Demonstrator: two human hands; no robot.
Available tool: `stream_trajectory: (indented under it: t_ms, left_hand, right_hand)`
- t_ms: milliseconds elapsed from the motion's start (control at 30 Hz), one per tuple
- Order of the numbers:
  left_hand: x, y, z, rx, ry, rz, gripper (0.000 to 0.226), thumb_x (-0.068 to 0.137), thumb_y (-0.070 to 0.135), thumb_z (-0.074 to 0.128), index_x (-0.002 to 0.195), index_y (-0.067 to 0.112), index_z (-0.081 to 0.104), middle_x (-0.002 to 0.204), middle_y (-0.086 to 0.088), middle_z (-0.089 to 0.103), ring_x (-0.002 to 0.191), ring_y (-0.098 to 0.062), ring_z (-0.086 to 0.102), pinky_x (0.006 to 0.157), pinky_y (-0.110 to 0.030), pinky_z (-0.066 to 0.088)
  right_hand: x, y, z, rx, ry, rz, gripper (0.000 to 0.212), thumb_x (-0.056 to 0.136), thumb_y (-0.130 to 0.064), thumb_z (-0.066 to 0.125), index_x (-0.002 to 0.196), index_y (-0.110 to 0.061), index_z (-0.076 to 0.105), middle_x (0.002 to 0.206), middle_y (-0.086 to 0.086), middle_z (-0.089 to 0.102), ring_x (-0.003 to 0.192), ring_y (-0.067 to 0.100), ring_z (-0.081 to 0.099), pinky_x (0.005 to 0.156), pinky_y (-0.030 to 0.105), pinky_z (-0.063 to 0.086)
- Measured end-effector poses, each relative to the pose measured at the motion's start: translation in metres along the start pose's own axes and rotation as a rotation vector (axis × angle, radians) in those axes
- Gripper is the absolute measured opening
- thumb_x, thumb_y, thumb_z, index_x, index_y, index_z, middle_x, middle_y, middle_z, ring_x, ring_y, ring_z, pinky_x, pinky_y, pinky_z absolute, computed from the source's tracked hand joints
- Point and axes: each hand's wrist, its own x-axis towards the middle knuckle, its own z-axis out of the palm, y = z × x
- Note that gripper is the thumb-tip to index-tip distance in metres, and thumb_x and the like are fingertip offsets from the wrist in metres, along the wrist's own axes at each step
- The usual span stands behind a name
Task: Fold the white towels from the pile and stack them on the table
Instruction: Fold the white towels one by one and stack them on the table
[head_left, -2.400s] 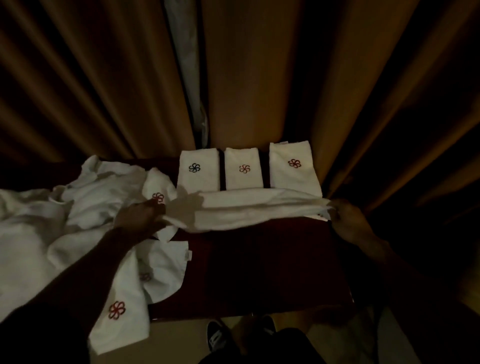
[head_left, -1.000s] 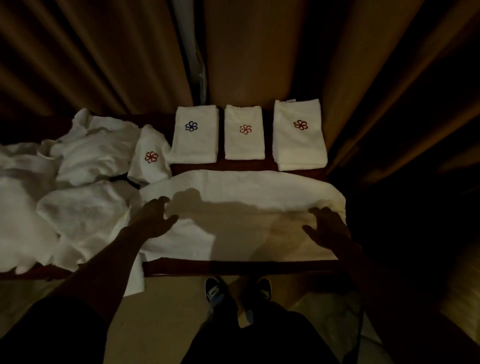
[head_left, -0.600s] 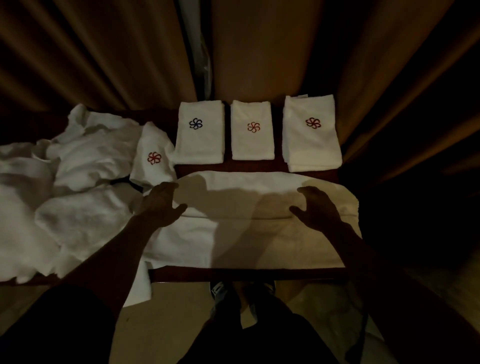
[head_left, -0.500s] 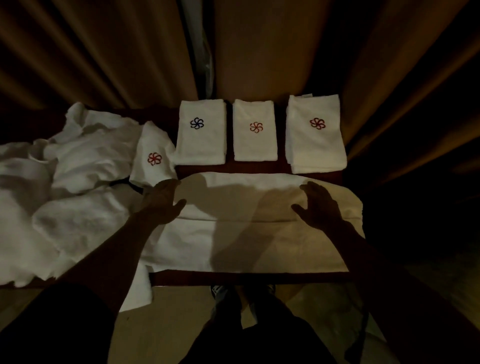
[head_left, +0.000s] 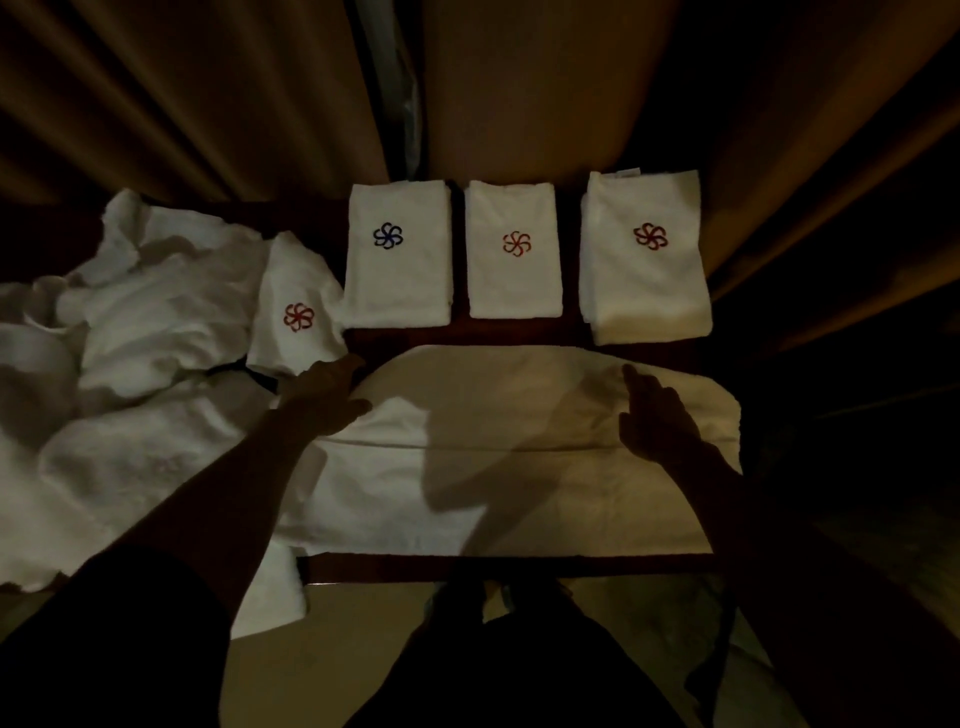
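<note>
Towel (head_left: 519, 467), white, one, spread flat at the near middle of the counter (head_left: 509, 564). Its long axis runs 9 to 3 o'clock, and a straight hem or fold line crosses it along that axis. Left hand (head_left: 324, 397) lies on the towel's 9 o'clock end, at the far corner, its fingers straight and close together, clamped on nothing. Right hand (head_left: 657, 421) lies on the 3 o'clock end, its fingers straight and pointing toward 11 o'clock, also holding nothing. Each hand is nearer its own short end, and the cloth between them lies open, so the next fold probably carries one short end across to the other. Pile (head_left: 130, 364) of unfolded white towels sits at 9 o'clock, touching the spread towel's left end and hanging over the counter's near edge; one of its towels shows a red pinwheel emblem. Folded stacks, three, stand in a row at 12 o'clock just beyond the towel and apart from it: blue stack (head_left: 397, 280), orange stack (head_left: 514, 286) and red stack (head_left: 647, 291), each named for its pinwheel emblem. Red stack is the thickest. Tag (head_left: 626, 172), small, lies at the red stack's far edge, its print too small to read. No other writing or brand is legible. Curtain (head_left: 571, 78), tan and pleated, hangs behind the counter. Light is dim.
</note>
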Motion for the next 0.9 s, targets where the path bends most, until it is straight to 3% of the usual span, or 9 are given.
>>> stream_trajectory:
  t_ms: [100, 300, 400, 567, 700, 767, 833, 900]
  left_hand:
    - [-0.003, 0.001, 0.002, -0.030, 0.035, 0.011, 0.070, 0.085, 0.047, 0.073, 0.143, 0.017, 0.048, 0.135, -0.013, 0.057, 0.123, -0.034, 0.053, 0.100, -0.043, 0.045]
    - [-0.014, 0.004, 0.002, -0.080, 0.107, 0.004, 0.063, 0.083, 0.044, 0.077, 0.133, 0.012, 0.056, 0.134, -0.012, 0.057, 0.124, -0.032, 0.051, 0.102, -0.040, 0.040]
    - [-0.018, 0.006, -0.005, -0.107, 0.146, 0.012, 0.051, 0.078, 0.045, 0.081, 0.115, 0.016, 0.061, 0.117, -0.009, 0.064, 0.108, -0.031, 0.058, 0.089, -0.037, 0.044]
    - [-0.021, 0.006, -0.017, -0.194, 0.151, 0.013, 0.048, 0.076, 0.040, 0.083, 0.110, 0.015, 0.060, 0.107, -0.010, 0.065, 0.096, -0.028, 0.059, 0.079, -0.035, 0.047]
    - [-0.026, 0.004, -0.034, -0.210, 0.271, 0.020, 0.041, 0.081, 0.037, 0.080, 0.109, 0.017, 0.057, 0.108, -0.011, 0.064, 0.100, -0.035, 0.059, 0.081, -0.038, 0.047]
    - [-0.028, 0.004, -0.046, -0.166, 0.342, 0.027, 0.041, 0.081, 0.035, 0.080, 0.111, 0.016, 0.059, 0.108, -0.012, 0.066, 0.101, -0.036, 0.061, 0.083, -0.041, 0.047]
    - [-0.029, 0.005, -0.058, -0.141, 0.421, 0.050, 0.036, 0.080, 0.030, 0.081, 0.105, 0.013, 0.062, 0.103, -0.013, 0.067, 0.097, -0.036, 0.062, 0.081, -0.041, 0.049]
    - [-0.030, 0.005, -0.066, -0.076, 0.550, 0.065, 0.027, 0.079, 0.027, 0.081, 0.096, 0.013, 0.064, 0.095, -0.012, 0.068, 0.089, -0.036, 0.063, 0.075, -0.041, 0.051]
  right_hand:
    - [-0.003, 0.007, 0.004, 0.034, 0.012, -0.027, 0.078, 0.100, -0.035, 0.054, 0.160, -0.023, 0.006, 0.139, 0.017, 0.049, 0.117, 0.033, 0.055, 0.094, 0.044, 0.050]
    - [-0.010, 0.012, 0.013, -0.075, 0.059, 0.000, 0.057, 0.093, -0.038, 0.064, 0.144, -0.023, 0.042, 0.148, 0.012, 0.039, 0.133, 0.035, 0.040, 0.101, 0.047, 0.045]
    - [-0.014, 0.007, 0.002, -0.082, 0.193, 0.012, 0.046, 0.088, -0.025, 0.071, 0.130, -0.015, 0.055, 0.140, 0.015, 0.042, 0.130, 0.038, 0.039, 0.097, 0.052, 0.044]
    - [-0.011, 0.013, -0.018, 0.134, 0.461, -0.124, 0.039, 0.086, -0.023, 0.069, 0.119, -0.002, 0.064, 0.115, 0.021, 0.066, 0.108, 0.045, 0.062, 0.087, 0.053, 0.051]
    - [-0.017, 0.001, -0.056, 0.192, 0.598, -0.172, 0.019, 0.090, -0.018, 0.066, 0.105, -0.007, 0.062, 0.088, 0.017, 0.067, 0.083, 0.043, 0.067, 0.069, 0.045, 0.053]
    - [-0.016, -0.002, -0.076, 0.141, 0.534, -0.103, 0.013, 0.093, -0.024, 0.059, 0.104, -0.016, 0.058, 0.082, 0.009, 0.061, 0.082, 0.037, 0.064, 0.073, 0.042, 0.050]
    - [-0.015, -0.002, -0.090, 0.144, 0.401, -0.026, 0.018, 0.094, -0.030, 0.058, 0.110, -0.022, 0.057, 0.093, 0.009, 0.063, 0.092, 0.036, 0.062, 0.083, 0.042, 0.047]
    - [-0.017, -0.002, -0.093, 0.129, 0.439, -0.038, 0.026, 0.093, -0.036, 0.062, 0.115, -0.022, 0.061, 0.102, 0.009, 0.067, 0.099, 0.037, 0.063, 0.089, 0.045, 0.047]
